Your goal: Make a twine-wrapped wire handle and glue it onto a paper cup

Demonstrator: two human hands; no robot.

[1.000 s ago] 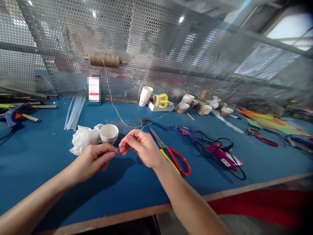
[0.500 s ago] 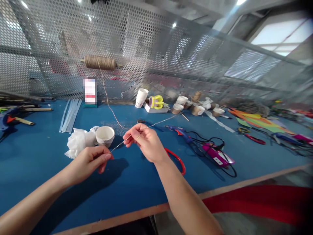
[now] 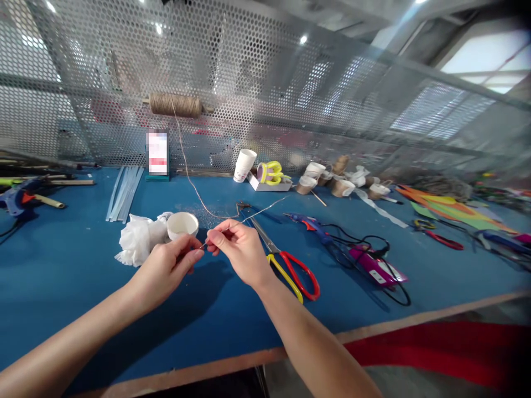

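Note:
A thin, whitish twisted string (image 3: pixel 269 208) runs through my two hands, which are close together over the table. My left hand (image 3: pixel 168 268) is closed, thumb against fingers, pinching one end of it. My right hand (image 3: pixel 243 251) pinches the string just to the right, and its free tail sticks out beyond that hand. Brown twine (image 3: pixel 191 182) hangs from a spool (image 3: pixel 176 105) and passes behind my right hand. Past my left hand stand a white cup (image 3: pixel 174 234) and a crumpled white cloth-like bundle (image 3: pixel 139 243). Scissors (image 3: pixel 267 239) lie right of my right hand.
A blue glue gun (image 3: pixel 311 224) and a purple power strip (image 3: pixel 375 268) with black cable lie to the right. Clear sticks (image 3: pixel 124 193) are at the left. Paper cups (image 3: pixel 244 165) and a white box (image 3: pixel 271 187) stand along the perforated metal screen (image 3: pixel 265 83).
My hands have come closer together, shortening the stretch of string between them. The string's tail beyond my right hand has drawn in leftward. More of the scissors shows now.

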